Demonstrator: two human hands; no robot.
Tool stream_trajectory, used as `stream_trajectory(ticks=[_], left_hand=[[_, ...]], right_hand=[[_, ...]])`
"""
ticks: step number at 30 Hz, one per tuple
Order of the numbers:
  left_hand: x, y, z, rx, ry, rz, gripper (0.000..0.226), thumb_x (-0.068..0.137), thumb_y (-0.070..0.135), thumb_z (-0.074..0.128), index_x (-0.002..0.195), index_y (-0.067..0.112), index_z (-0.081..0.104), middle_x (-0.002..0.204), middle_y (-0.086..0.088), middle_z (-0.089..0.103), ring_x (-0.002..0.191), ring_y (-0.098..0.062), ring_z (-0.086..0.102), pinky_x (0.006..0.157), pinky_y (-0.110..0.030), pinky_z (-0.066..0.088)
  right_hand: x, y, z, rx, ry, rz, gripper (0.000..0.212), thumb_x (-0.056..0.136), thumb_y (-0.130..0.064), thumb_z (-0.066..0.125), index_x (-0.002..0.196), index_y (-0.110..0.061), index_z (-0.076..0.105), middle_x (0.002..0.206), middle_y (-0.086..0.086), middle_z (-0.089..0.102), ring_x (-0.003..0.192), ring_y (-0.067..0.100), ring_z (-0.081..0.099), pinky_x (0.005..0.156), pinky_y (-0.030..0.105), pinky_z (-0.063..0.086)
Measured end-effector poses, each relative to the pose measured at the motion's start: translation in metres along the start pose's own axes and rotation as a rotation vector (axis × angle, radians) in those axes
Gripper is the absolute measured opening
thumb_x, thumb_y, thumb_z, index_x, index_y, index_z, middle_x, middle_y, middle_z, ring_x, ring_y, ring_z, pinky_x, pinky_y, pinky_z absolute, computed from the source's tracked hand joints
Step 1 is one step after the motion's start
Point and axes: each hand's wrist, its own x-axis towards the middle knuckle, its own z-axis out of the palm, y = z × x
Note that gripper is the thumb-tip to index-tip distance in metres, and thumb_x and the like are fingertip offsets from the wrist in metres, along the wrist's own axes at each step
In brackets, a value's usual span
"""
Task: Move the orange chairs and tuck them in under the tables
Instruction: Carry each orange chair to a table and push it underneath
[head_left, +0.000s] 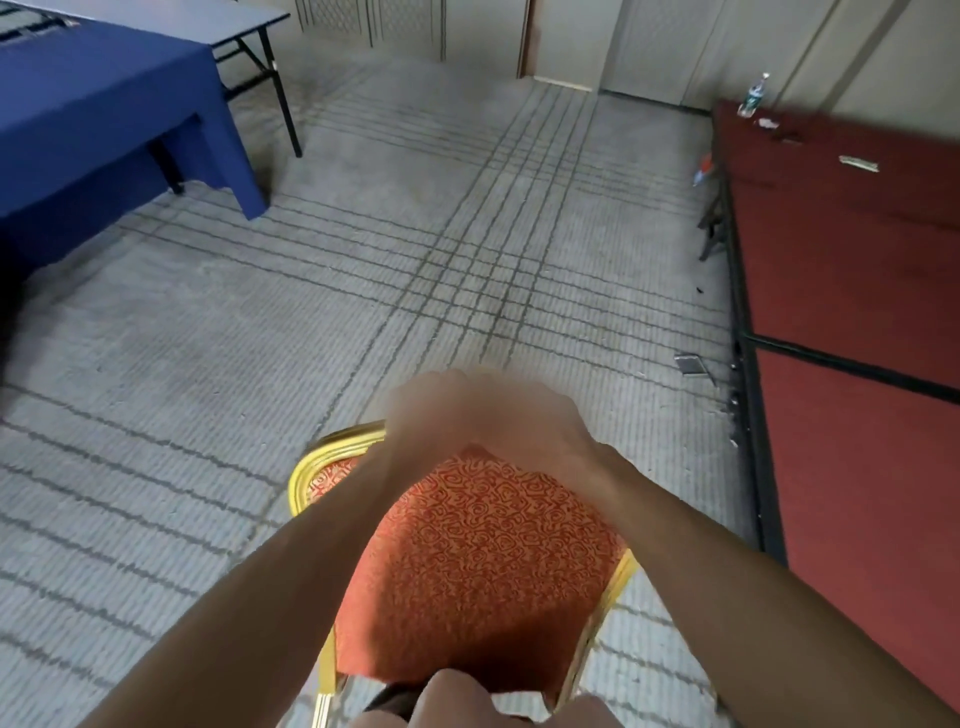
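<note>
An orange chair (483, 561) with a swirl-patterned cushion and a gold metal frame (306, 467) fills the lower middle, directly in front of me over the carpet. My left hand (426, 421) and my right hand (535, 426) sit side by side on its far edge, fingers curled over it; both are motion-blurred. A table under a blue cloth (104, 109) stands at the upper left, with a bare folding table (244, 21) behind it.
A red-topped platform (857, 270) with black edging runs along the right side, carrying a plastic bottle (753, 96) and small scraps. A small dark object (691, 364) lies on the carpet beside it. Grey lined carpet (415, 234) stretches ahead to beige wall panels.
</note>
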Motion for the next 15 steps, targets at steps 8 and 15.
stream_trajectory(ticks=[8, 15], left_hand=[[0.105, -0.033, 0.025, 0.04, 0.129, 0.091, 0.013, 0.081, -0.002, 0.054, 0.072, 0.008, 0.052, 0.054, -0.005, 0.036, 0.041, -0.014, 0.027, 0.036, -0.022, 0.029], [0.193, -0.062, 0.015, 0.073, 0.114, 0.015, 0.028, 0.094, 0.014, 0.046, 0.067, 0.016, 0.054, 0.055, -0.001, 0.038, 0.044, -0.02, 0.037, 0.043, -0.027, 0.024]], right_hand=[[0.095, 0.033, -0.05, -0.099, 0.009, -0.028, 0.018, 0.083, -0.039, 0.063, 0.085, -0.021, 0.061, 0.07, -0.007, 0.059, 0.065, 0.015, 0.059, 0.054, 0.029, 0.042], [0.159, 0.049, -0.104, -0.18, 0.189, -0.153, 0.023, 0.083, -0.04, 0.059, 0.075, -0.018, 0.058, 0.059, -0.004, 0.054, 0.056, 0.019, 0.054, 0.057, 0.032, 0.043]])
